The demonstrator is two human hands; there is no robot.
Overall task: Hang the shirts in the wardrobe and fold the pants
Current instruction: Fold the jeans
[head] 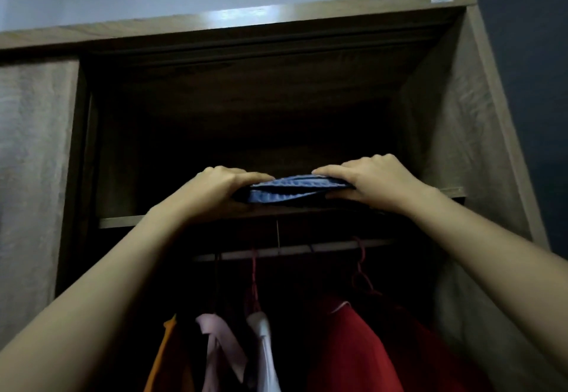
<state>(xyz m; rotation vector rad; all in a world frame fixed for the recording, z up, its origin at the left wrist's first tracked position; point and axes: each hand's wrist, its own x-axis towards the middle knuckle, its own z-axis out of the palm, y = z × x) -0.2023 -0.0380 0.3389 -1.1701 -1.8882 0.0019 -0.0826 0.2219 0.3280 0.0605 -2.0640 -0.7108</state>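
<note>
From the head camera, looking up into an open wooden wardrobe (436, 108), both arms reach to the upper shelf (123, 221). The folded blue pants (295, 190) lie at the shelf's front edge, held between the two hands. The left hand (221, 185) grips the left end, with its fingers curled over the top of the fabric. The right hand (368, 179) grips the right end, fingers laid over the top and thumb tucked beneath. The rest of the upper compartment is too dark to make out.

Below the shelf a hanging rail (307, 248) crosses the lower compartment, and several hangers hook over it, one of them a pink hanger (254, 281). From left to right the garments hanging here are an orange garment (163, 357), a pale pink shirt (215, 345), a white shirt (264, 348) and a red garment (347, 351). A sliding door (30, 161) covers the wardrobe's left side.
</note>
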